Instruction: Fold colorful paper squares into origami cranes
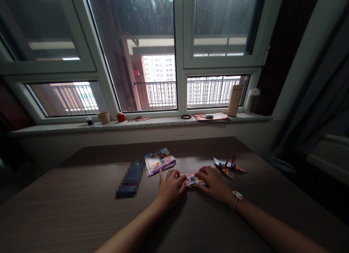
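Note:
A small folded piece of colourful paper (192, 180) lies on the brown wooden table (81, 205), pressed between both hands. My left hand (170, 188) rests on its left end with fingers curled and the forefinger stretched out. My right hand (214, 182) presses its right end with bent fingers; a bracelet sits on that wrist. A stack of colourful paper sheets (159, 161) lies just beyond my left hand. Folded paper cranes (228, 167) sit beyond my right hand.
A dark flat object (131, 180), blurred out, lies left of the paper stack. On the stone windowsill (152, 125) stand a small cup (104, 118), a red pot (120, 117), red papers with scissors (211, 117), a tall tan cylinder (235, 100) and a white container (251, 100). Curtains hang at right.

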Demonstrator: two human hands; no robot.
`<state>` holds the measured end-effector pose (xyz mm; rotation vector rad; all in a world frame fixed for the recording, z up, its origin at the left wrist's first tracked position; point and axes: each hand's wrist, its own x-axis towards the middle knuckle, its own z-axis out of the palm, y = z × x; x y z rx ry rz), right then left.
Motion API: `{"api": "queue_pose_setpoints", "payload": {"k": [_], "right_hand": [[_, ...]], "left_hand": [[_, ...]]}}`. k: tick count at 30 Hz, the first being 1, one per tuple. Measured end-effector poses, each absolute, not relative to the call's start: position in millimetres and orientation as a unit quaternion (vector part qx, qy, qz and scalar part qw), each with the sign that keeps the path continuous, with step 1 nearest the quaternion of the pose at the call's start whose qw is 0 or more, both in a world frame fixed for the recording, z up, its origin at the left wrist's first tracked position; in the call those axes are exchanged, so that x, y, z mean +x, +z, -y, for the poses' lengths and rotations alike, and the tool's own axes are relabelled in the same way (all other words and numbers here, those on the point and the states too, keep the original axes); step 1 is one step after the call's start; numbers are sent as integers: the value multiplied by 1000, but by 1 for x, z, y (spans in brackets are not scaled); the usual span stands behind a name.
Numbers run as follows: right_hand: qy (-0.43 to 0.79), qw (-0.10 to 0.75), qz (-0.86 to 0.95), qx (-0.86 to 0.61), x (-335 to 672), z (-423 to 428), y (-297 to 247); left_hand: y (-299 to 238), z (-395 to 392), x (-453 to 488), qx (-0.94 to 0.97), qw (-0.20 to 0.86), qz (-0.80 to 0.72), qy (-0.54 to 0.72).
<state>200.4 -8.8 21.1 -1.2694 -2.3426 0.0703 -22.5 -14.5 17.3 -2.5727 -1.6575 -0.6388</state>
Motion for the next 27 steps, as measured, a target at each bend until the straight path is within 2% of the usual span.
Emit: {"api": "queue_pose_setpoints", "payload": {"k": [27], "right_hand": [[19,242,851,-466,201,6,17]], "left_hand": [[17,11,-24,-829,-6,531,-175]]}}
